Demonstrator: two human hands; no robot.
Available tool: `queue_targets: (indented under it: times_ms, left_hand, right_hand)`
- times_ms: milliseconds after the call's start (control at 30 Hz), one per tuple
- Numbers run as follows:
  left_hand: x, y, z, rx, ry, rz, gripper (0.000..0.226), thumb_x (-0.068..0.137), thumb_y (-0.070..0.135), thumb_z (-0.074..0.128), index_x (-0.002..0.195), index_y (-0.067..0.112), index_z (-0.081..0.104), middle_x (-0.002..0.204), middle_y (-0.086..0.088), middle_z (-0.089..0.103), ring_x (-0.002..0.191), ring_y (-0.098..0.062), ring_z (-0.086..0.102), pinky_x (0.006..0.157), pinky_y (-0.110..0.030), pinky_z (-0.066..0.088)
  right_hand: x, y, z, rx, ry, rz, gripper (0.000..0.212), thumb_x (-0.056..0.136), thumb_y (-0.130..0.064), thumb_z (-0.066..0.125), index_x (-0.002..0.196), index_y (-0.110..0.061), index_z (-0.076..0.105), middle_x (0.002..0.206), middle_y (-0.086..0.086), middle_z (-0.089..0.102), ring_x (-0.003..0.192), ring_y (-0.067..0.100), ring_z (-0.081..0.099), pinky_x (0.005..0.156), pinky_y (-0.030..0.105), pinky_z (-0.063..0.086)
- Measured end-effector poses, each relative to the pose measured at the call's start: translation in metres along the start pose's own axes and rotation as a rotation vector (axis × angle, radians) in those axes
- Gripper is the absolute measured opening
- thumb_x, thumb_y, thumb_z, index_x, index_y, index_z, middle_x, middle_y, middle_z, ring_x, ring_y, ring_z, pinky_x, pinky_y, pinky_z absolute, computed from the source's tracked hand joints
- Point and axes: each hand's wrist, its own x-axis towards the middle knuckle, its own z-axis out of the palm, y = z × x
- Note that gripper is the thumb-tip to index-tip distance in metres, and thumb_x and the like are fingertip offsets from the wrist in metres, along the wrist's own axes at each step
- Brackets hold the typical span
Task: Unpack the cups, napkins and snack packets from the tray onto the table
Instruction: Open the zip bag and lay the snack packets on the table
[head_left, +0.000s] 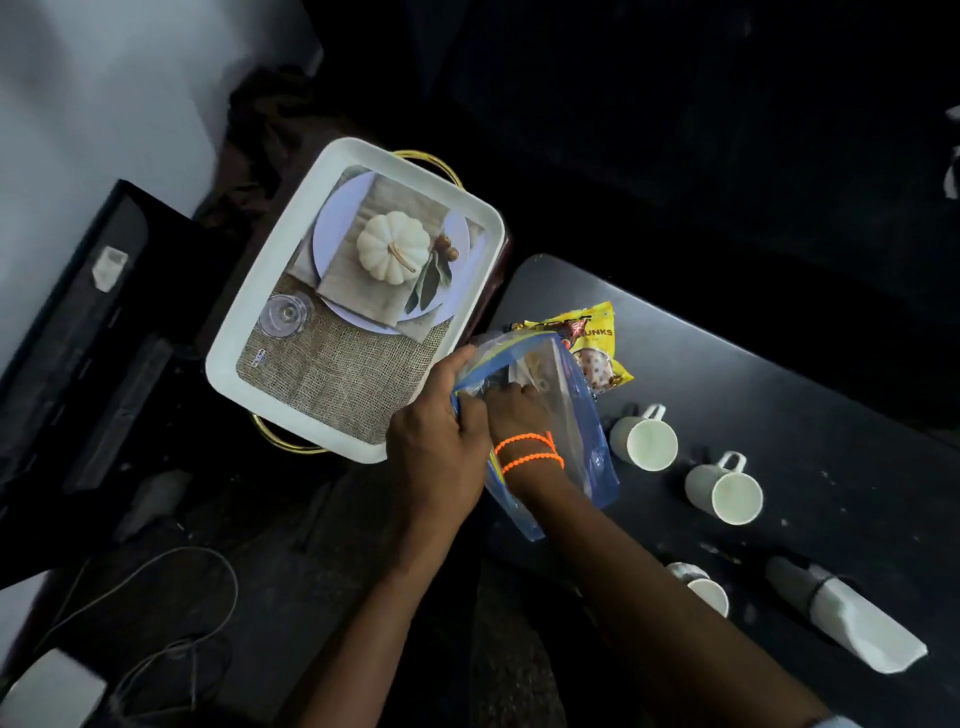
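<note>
A person's left hand (441, 441) grips the mouth of a clear blue-edged bag (566, 415), while the right hand (511, 410), with orange bands (527, 452) at the wrist, reaches inside it; whether those fingers are closed on anything cannot be told. The bag hangs over the near edge of a dark table (779, 374). On the table, nearest the camera, lie a rolled white napkin (852, 618) and one cup (704, 590), with two more cups (644, 439) on their sides beyond. A yellow snack packet (592, 348) lies just behind the bag. Farther left sits the white tray (228, 358) with gold handles, its printed base showing a pumpkin, holding only a small clear cup (283, 314).
</note>
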Motion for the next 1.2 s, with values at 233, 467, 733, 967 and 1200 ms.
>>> queue_targets:
  times_ms: [233, 467, 733, 967, 1200]
  left_hand:
    - [-0.007, -0.008, 0.008, 0.006, 0.004, 0.019, 0.045, 0.092, 0.005, 0.06, 0.133, 0.019, 0.068, 0.12, -0.004, 0.078, 0.103, -0.03, 0.074, 0.09, -0.038, 0.055]
    - [-0.001, -0.016, -0.001, -0.021, 0.082, 0.051, 0.044, 0.089, 0.012, 0.054, 0.129, 0.018, 0.07, 0.11, -0.007, 0.081, 0.096, -0.031, 0.074, 0.085, -0.039, 0.056]
    - [0.005, -0.046, -0.026, -0.111, 0.118, -0.061, 0.041, 0.084, 0.011, 0.05, 0.116, 0.015, 0.076, 0.098, 0.0, 0.078, 0.088, -0.013, 0.068, 0.081, -0.032, 0.053]
    - [0.0, -0.063, -0.048, -0.254, 0.258, -0.282, 0.014, 0.077, 0.016, 0.053, 0.071, 0.018, 0.066, 0.055, 0.016, 0.059, 0.062, -0.011, 0.047, 0.064, -0.035, 0.041]
    - [0.005, -0.069, -0.051, -0.428, 0.252, -0.32, 0.016, 0.068, 0.013, 0.053, 0.06, 0.02, 0.065, 0.054, 0.014, 0.055, 0.059, -0.006, 0.048, 0.055, -0.022, 0.042]
  right_hand:
    - [-0.002, 0.011, 0.006, -0.013, 0.002, -0.083, 0.041, 0.104, -0.03, 0.043, 0.141, -0.017, 0.055, 0.148, 0.018, 0.052, 0.139, 0.04, 0.042, 0.116, 0.049, 0.028]
    - [-0.068, -0.004, -0.074, 0.285, 0.071, -0.119, 0.039, 0.097, -0.02, 0.055, 0.134, -0.008, 0.049, 0.124, 0.018, 0.063, 0.116, 0.034, 0.062, 0.086, 0.033, 0.044]
    - [-0.161, 0.024, -0.161, 0.588, 0.544, -0.115, 0.043, 0.061, -0.041, 0.077, 0.098, -0.031, 0.058, 0.074, -0.011, 0.064, 0.061, 0.007, 0.059, 0.053, 0.019, 0.046]
    - [-0.077, 0.065, -0.111, 0.485, 0.495, 0.045, 0.037, 0.075, -0.023, 0.081, 0.106, -0.012, 0.066, 0.102, 0.013, 0.07, 0.092, 0.036, 0.064, 0.073, 0.039, 0.05]
    - [-0.028, 0.056, -0.046, 0.535, 0.365, -0.141, 0.047, 0.077, -0.025, 0.083, 0.119, -0.011, 0.067, 0.113, 0.013, 0.071, 0.1, 0.033, 0.065, 0.078, 0.037, 0.054]
